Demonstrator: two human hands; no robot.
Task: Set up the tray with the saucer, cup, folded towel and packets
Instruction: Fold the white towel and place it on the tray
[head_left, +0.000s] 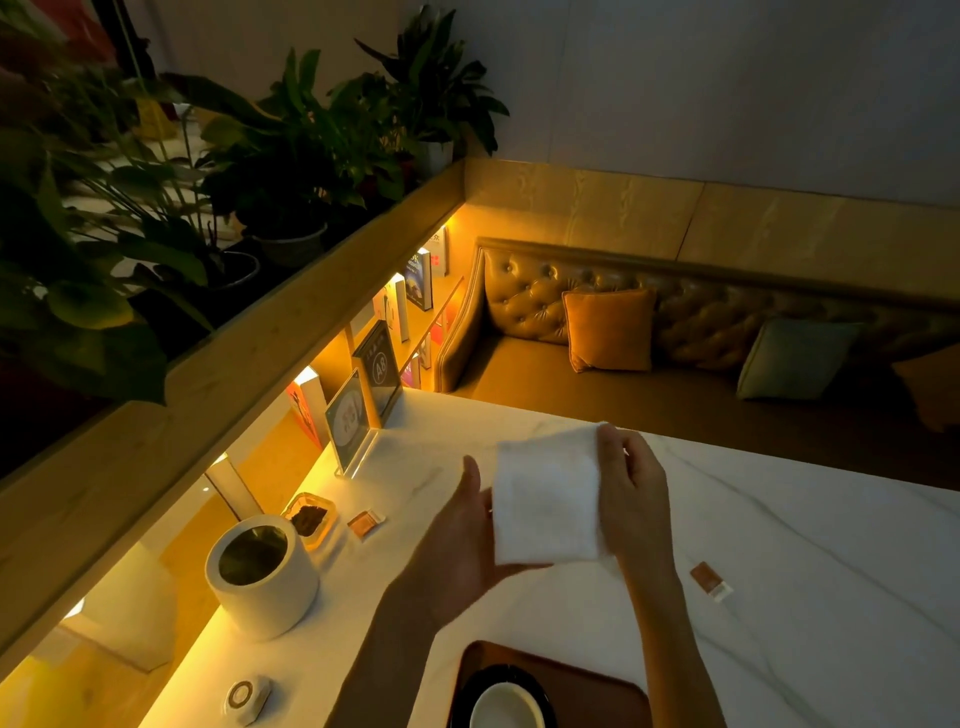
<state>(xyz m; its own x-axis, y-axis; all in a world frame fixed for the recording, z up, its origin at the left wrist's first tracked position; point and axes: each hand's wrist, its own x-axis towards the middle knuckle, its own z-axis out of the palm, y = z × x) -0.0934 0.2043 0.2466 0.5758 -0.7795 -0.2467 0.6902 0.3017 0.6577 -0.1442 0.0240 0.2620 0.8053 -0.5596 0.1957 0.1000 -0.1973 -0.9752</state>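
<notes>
Both hands hold a white folded towel (545, 499) above the marble table (779, 545). My left hand (462, 540) supports it from below and the left, thumb up. My right hand (634, 493) grips its right edge. Near the bottom edge lies a brown tray (597, 680) with a dark saucer (462, 696) on it and a white cup (506, 706) standing on the saucer. One brown packet (365, 522) lies on the table to the left of the towel, another brown packet (710, 581) to the right of my right forearm.
A white cylindrical container (262, 577) and a small dish (310, 517) stand at the table's left edge, with acrylic sign holders (353, 421) behind. A round call button (248, 699) lies near the front left. A lit shelf with books, plants and a cushioned bench surround the table.
</notes>
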